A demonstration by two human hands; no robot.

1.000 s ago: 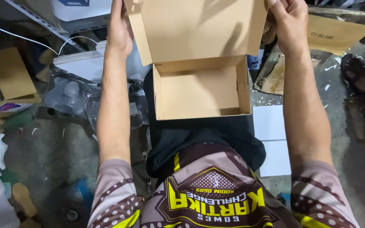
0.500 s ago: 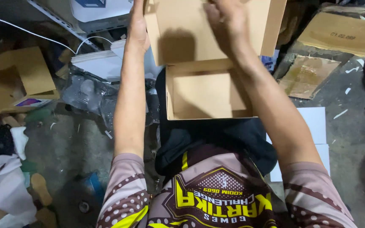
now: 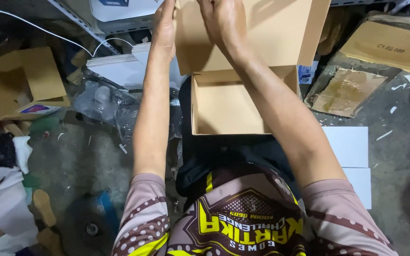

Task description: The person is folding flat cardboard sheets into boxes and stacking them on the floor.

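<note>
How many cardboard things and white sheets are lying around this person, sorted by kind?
Open brown cardboard boxes: 2, the one held over the lap and one on the floor at left
Flat brown cardboard pieces: 2, and
White flat sheets at right: 2, and
Total: 6
</note>
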